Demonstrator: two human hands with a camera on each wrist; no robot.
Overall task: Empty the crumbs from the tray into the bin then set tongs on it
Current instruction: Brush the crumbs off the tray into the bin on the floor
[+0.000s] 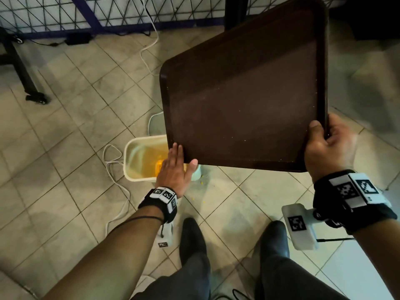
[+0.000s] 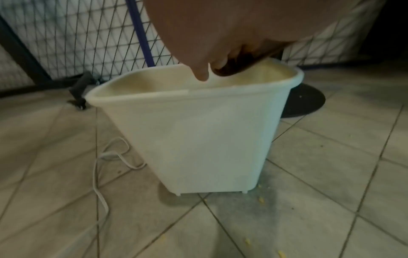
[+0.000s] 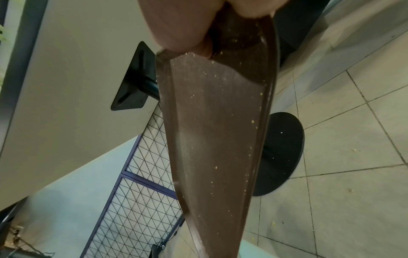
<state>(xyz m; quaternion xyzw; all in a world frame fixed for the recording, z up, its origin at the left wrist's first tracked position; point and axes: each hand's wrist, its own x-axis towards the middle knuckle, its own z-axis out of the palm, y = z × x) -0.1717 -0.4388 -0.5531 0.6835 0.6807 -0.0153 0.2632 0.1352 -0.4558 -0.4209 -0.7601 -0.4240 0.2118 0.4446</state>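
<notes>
A dark brown tray [image 1: 244,100] hangs tilted, its lower left corner over a white bin [image 1: 126,161] on the floor. My right hand [image 1: 320,137] grips the tray's near right corner, thumb on the inner face and fingers behind the rim. My left hand [image 1: 179,161] lies flat against the low corner above the bin, fingers straight. Fine pale specks still cling to the tray [image 3: 216,139]. Yellow crumbs [image 1: 159,165] lie inside the bin. In the left wrist view, my left hand [image 2: 209,43] hovers over the bin [image 2: 198,139]. No tongs are in view.
Yellow crumbs [image 1: 202,182] are scattered on the tiles by the bin. A white cable [image 1: 112,161] loops on the floor to its left. A black round table base [image 3: 280,153] stands behind the bin. A wire grid fence [image 1: 65,14] runs along the back. My shoes [image 1: 192,239] are just below.
</notes>
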